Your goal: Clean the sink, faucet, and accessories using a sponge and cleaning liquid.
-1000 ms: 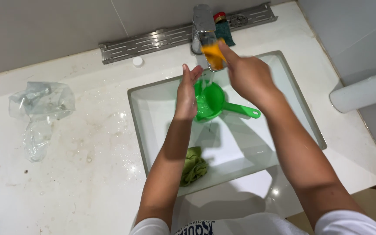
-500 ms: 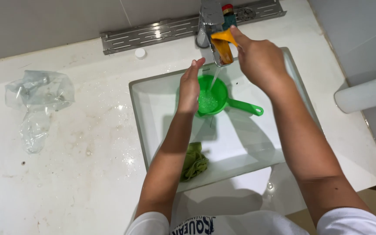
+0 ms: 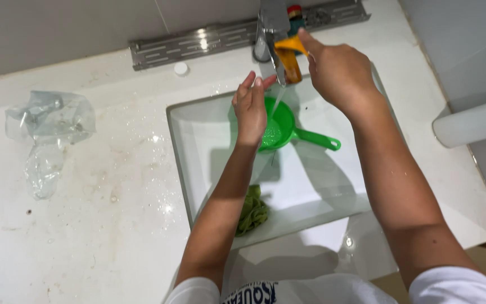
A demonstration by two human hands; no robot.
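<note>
Left hand (image 3: 251, 110) flat, fingers together, above green strainer (image 3: 281, 130); right hand (image 3: 338, 73) pinching orange piece (image 3: 289, 53) by tap (image 3: 270, 22)

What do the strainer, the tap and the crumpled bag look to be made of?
Strainer: likely plastic, uniform bright green, slightly glossy. Tap: metal by its look, silvery and reflective. Bag: thin clear plastic film, see-through and creased.

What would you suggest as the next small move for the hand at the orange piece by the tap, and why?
Probably bring the orange piece down into the stream. The right hand holds it up beside the faucet, while the water falls past it into the green strainer in the sink. The left hand is open beside the stream, free to rub it.
</note>
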